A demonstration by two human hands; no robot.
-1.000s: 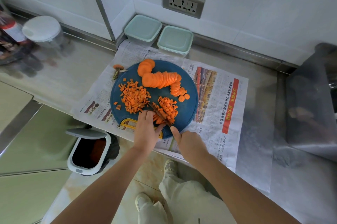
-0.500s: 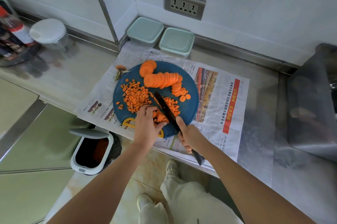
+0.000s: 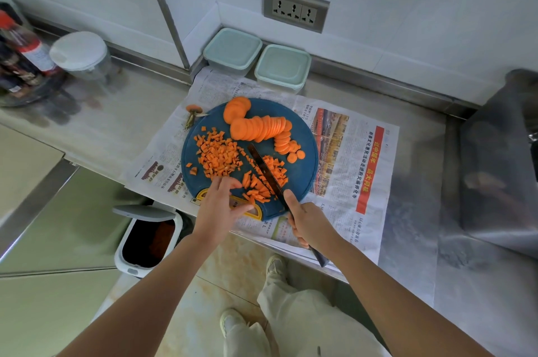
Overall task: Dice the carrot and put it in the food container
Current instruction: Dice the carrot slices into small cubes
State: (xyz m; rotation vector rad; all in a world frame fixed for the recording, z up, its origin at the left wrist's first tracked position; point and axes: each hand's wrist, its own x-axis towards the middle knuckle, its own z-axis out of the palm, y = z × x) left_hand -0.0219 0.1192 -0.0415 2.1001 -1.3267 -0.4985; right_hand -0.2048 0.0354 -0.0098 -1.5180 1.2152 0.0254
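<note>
A round blue cutting board (image 3: pixel 305 153) lies on newspaper. Carrot slices (image 3: pixel 259 126) fan across its far side. A pile of diced carrot (image 3: pixel 217 157) sits at its left, and a smaller pile of dice and strips (image 3: pixel 259 188) sits near the front. My right hand (image 3: pixel 308 220) grips the handle of a dark knife (image 3: pixel 266 172), whose blade lies across the smaller pile. My left hand (image 3: pixel 221 205) hovers at the board's near edge with fingers spread, just left of the strips. Two lidded pale green food containers (image 3: pixel 233 51) (image 3: pixel 283 68) stand at the wall behind the board.
A newspaper (image 3: pixel 349 170) covers the steel counter. A carrot top (image 3: pixel 193 112) lies left of the board. A lidded jar (image 3: pixel 80 54) and bottles (image 3: pixel 20 57) stand at far left. An open waste bin (image 3: pixel 145 237) sits on the floor below the counter edge.
My left hand has let go of the carrot strips and opened, drawing back a little. The knife blade lies further along the pile, pointing away from me.
</note>
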